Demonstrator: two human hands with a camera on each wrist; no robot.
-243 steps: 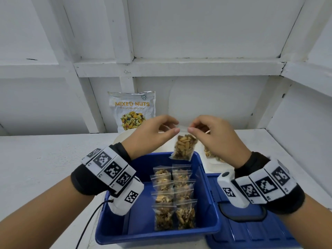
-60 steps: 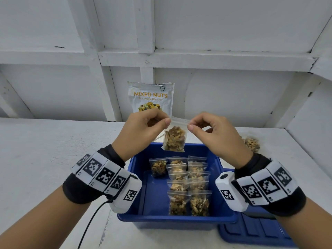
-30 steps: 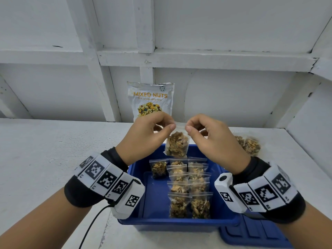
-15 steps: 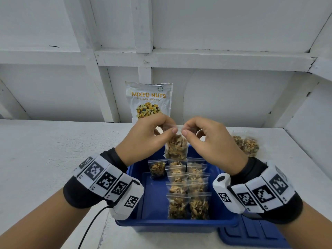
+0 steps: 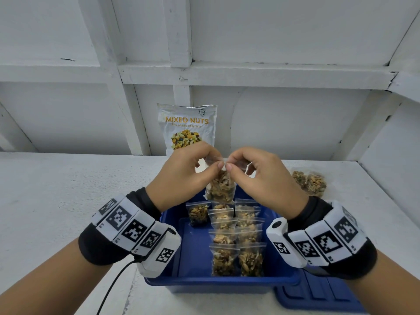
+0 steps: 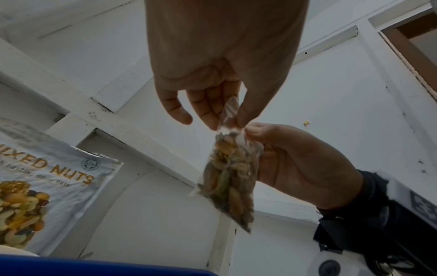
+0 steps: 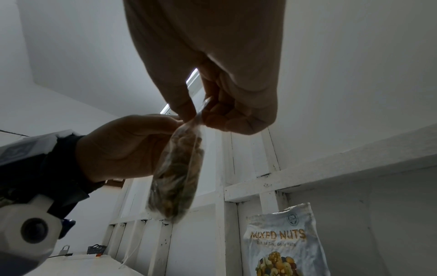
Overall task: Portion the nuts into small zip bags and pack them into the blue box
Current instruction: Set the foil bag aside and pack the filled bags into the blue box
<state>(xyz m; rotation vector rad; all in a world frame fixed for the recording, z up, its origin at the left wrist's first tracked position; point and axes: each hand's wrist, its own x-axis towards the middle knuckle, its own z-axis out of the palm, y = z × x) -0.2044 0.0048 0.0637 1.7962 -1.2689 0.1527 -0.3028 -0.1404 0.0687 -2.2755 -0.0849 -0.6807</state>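
Left hand (image 5: pixel 181 176) and right hand (image 5: pixel 261 178) both pinching top edge of small clear zip bag of nuts (image 5: pixel 221 187), thumb and forefinger tips nearly meeting at middle. Bag hangs upright, long axis vertical, zip end up, right above far end of blue plastic box (image 5: pixel 195 253). Box has filled little zip bags (image 5: pixel 236 244) in two rows, one off to left. White "MIXED NUTS" pouch (image 5: pixel 186 128) stands behind against wall, blue lid (image 5: pixel 318 294) beside box, loose nut pile (image 5: pixel 310 183) off right.

Hands (image 5: pixel 223 176) closer together on zip bag (image 5: pixel 220 186) than before

Blue box (image 5: pixel 195 251), white nut pouch (image 5: pixel 187 128) – orange lettering, black-and-white checked wristbands (image 5: pixel 134 230), clear zip bag (image 5: pixel 220 187) – brown nuts.
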